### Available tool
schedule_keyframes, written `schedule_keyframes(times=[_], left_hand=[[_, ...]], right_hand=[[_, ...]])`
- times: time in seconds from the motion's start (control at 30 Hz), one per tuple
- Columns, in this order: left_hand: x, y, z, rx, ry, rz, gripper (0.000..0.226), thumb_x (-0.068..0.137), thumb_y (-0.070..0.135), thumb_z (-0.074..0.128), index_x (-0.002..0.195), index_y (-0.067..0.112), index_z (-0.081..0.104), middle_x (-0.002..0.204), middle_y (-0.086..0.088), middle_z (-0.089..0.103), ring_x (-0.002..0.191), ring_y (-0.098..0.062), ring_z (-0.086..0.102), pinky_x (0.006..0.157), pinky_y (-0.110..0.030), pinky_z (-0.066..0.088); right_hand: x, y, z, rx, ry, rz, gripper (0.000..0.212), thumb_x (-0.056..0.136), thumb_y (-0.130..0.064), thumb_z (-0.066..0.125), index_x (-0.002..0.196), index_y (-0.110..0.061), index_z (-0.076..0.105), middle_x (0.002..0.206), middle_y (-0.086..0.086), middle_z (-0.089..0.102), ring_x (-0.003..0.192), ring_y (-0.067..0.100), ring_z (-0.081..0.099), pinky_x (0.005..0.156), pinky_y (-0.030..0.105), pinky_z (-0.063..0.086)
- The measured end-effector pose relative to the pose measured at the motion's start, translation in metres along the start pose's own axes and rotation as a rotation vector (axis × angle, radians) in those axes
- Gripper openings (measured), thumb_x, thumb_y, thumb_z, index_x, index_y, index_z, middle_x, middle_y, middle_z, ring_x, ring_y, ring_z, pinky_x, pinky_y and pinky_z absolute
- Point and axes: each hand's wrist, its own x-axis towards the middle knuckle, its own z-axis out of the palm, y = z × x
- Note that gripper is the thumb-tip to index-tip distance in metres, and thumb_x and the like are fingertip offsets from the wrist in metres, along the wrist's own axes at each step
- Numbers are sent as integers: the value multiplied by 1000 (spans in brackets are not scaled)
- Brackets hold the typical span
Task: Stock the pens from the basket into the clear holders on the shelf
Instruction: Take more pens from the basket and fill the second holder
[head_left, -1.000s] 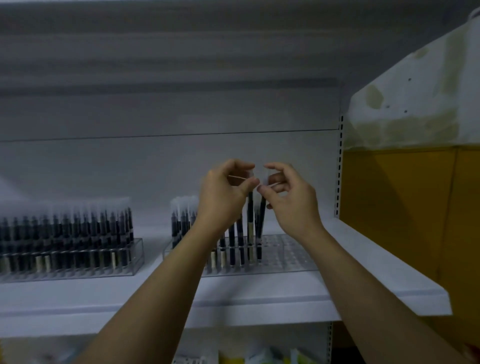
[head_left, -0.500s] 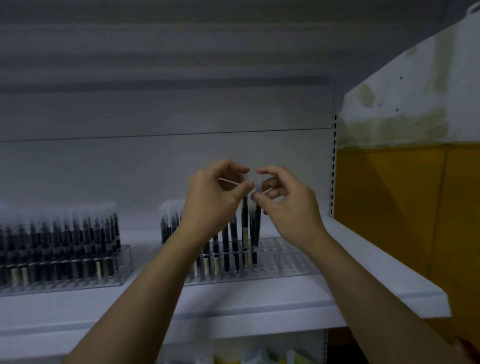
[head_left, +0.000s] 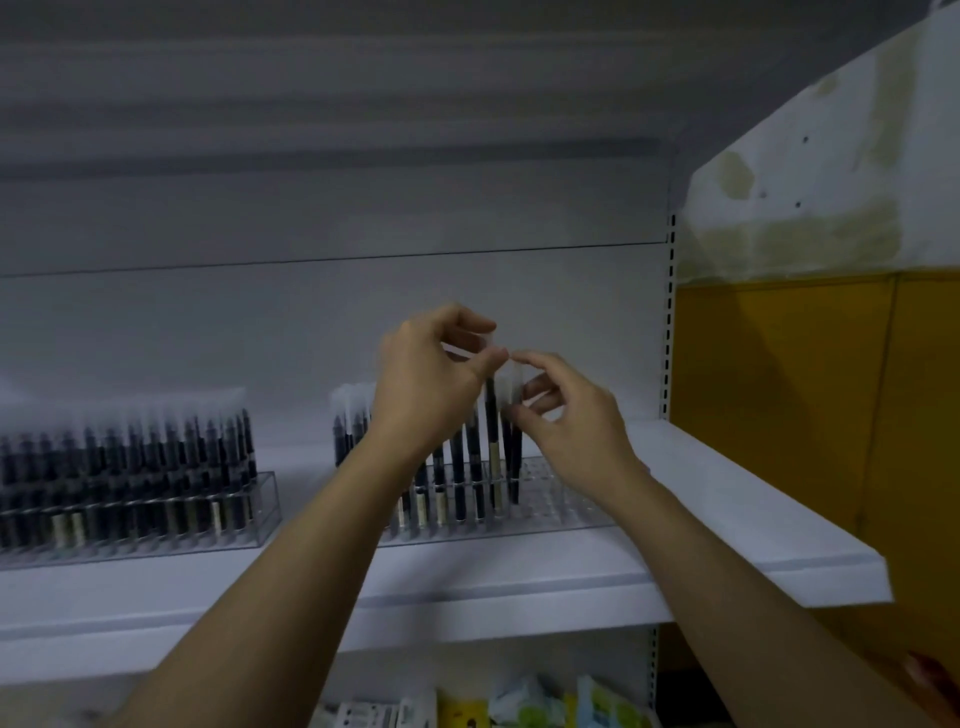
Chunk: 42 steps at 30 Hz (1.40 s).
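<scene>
A thin pale thing (head_left: 467, 351), too blurred to be named, is pinched between the curled thumb and forefinger of the left hand (head_left: 431, 379). The clear cap of a pen (head_left: 515, 452) is pinched by the right hand (head_left: 569, 421), and the pen is stood in the part-filled clear holder (head_left: 563, 501) on the shelf (head_left: 737, 509)

both forearms raised up and forward, hands almost meeting at the fingertips. left hand (head_left: 426, 384) back to camera, fingers curled, thumb and index pinching a pale strip (head_left: 464, 352). right hand (head_left: 566, 421) thumb and index pinching a pen cap (head_left: 517, 382), other fingers loosely curled
</scene>
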Motion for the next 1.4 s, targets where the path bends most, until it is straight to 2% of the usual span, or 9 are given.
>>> schedule_keyframes(times=[0.13,0.23,0.6,0.8,0.9,1.07,1.17,1.27,1.4], left_hand=[[-6,-7,4,37,-61,-6,12,83,27,74,93,28,67,86,11,68,77,-3,66,72,-27,57],[-9,-6,10,139,-118,33,9,86,32,71,93,30,66,86,17,66,81,-1,64,69,-13,47],[-11,-13,9,247,-86,55,14,88,32,68,99,24,66,100,9,64,98,-10,57,86,-28,42],[-4,-10,7,324,-137,4,16,87,34,69,98,23,69,100,8,69,86,-11,63,80,-27,48],[-7,-12,7,330,-186,-31,16,87,33,69,98,22,71,103,5,71,83,-11,62,77,-24,46],[-13,-10,2,348,-212,17,18,89,31,66,106,24,70,111,6,69,101,-12,62,81,-23,41],[-17,-11,-4,395,-214,32,23,89,30,66,112,26,69,119,7,66,110,-13,59,85,-22,39],[-23,-12,-9,458,-222,106,37,90,30,65,126,25,61,131,5,60,121,-15,52,101,-27,38],[-33,-4,-19,522,-206,183,47,90,29,65,135,21,54,138,3,55,127,-17,47,117,-31,18]], right_hand=[[-15,4,2,-22,-46,25,64,91,-23,65,144,-43,35,92,-13,57,80,4,60,67,11,46],[-19,0,-1,-63,-105,21,70,93,-21,62,147,-47,25,89,-14,58,75,6,62,69,19,52],[-23,-1,-3,-206,-178,-5,66,93,-22,63,144,-48,29,84,-21,54,73,3,60,72,21,49],[-28,-5,-3,-215,-189,23,73,92,-19,63,146,-48,24,83,-21,55,76,1,60,71,16,47],[-29,-7,-3,-229,-182,24,74,92,-19,62,147,-48,22,82,-19,57,77,3,61,75,23,52],[-33,-10,-3,-227,-192,45,77,93,-19,62,150,-46,19,84,-14,61,77,5,61,76,25,53],[-35,-12,-4,-225,-209,60,79,93,-22,62,149,-50,14,95,-11,61,83,8,60,81,30,55],[-38,-16,-7,-271,-202,56,82,93,-27,61,149,-52,5,124,-6,53,104,11,55,88,28,49],[-39,-29,-15,-359,-175,8,75,94,-28,59,152,-41,13,143,-6,38,127,14,41,96,24,37]])
